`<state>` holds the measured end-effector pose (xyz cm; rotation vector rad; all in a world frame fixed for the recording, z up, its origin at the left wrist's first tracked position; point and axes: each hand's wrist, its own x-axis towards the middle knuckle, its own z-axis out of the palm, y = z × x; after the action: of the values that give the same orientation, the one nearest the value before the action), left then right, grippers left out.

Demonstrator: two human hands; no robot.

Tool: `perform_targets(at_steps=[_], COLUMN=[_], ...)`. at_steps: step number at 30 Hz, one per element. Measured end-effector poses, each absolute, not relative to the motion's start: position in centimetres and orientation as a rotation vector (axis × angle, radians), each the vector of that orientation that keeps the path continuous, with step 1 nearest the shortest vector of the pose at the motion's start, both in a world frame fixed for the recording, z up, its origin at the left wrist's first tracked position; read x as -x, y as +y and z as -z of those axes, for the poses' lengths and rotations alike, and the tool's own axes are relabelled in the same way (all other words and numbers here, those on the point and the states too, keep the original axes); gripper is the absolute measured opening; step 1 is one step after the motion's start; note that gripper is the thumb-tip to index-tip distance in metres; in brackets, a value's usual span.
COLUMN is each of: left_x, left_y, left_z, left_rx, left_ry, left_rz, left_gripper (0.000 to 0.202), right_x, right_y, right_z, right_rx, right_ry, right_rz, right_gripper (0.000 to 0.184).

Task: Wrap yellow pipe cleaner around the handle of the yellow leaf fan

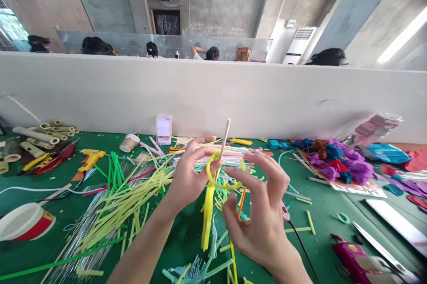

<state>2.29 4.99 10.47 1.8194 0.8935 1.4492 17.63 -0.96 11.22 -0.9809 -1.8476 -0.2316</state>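
My left hand [191, 173] is closed, its fingers pinching a pale wooden stick [226, 135] that stands nearly upright, tilted a little to the right. A fuzzy yellow pipe cleaner [209, 170] wraps the stick at my fingertips and curves out in a loop to the right. Below it hangs a bundle of yellow pipe cleaners [207, 217]. Beside the loop, my right hand [263, 204] has its thumb and fingers apart and bent; its index finger is close to the loop, and whether they touch I cannot tell.
Loose yellow-green pipe cleaners [133, 199] cover the green table left of centre. Farther left lie a yellow glue gun [90, 159], pliers [50, 162] and a paper bowl [28, 222]. Scissors [380, 248], a magenta tool [353, 257] and purple flowers [350, 159] are at right. A white partition [200, 93] stands behind.
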Motion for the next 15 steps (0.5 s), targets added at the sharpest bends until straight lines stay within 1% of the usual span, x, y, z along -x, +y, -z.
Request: perform_targets(at_steps=[3, 6, 10, 15], left_x=[-2.8, -3.0, -3.1, -2.9], left_y=[4.8, 4.7, 4.5, 4.2], left_z=[-10.5, -10.6, -10.8, -11.0], left_rx=[-1.824, -1.819, -1.755, -1.575], left_ry=[0.863, 0.820, 0.804, 0.788], left_rz=[-1.450, -1.461, -1.423, -1.282], left_gripper=[0.009, 0.009, 0.006, 0.014], right_x=[-16.9, -16.3, -16.8, -18.0], right_y=[-1.8, -1.1, -0.5, -1.2], right_z=[-12.5, -12.8, -13.1, -14.1], right_rx=[1.047, 1.070, 1.071, 1.043], right_ry=[-1.854, -1.828, -1.884, -1.993], right_rz=[0.373, 0.503, 0.548, 0.488], right_gripper=[0.029, 0.024, 0.013, 0.007])
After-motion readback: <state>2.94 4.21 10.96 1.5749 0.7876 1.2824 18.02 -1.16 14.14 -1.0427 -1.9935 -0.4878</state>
